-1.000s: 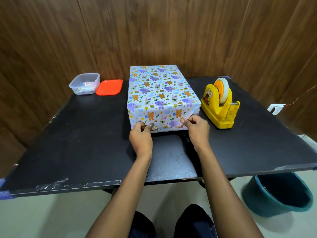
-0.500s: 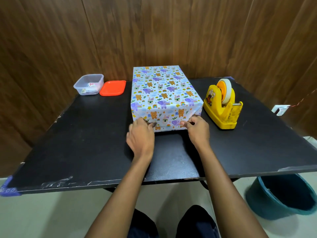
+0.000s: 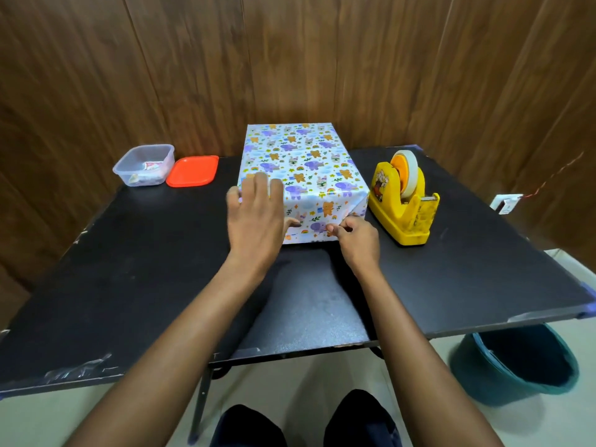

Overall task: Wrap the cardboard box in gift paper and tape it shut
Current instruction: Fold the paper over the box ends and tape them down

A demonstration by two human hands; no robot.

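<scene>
Pinching the wrapped box's near-face paper, right hand curls; left hand spreads open-fingered over its near left corner; clear tub holds packets.

Readable text: none can be made out.
Tape dispenser, right: sticker with a cartoon picture, any lettering too small to read.
Clear container, far left: packet inside with red print, illegible.
Gift paper: animal and rainbow pattern only.
</scene>
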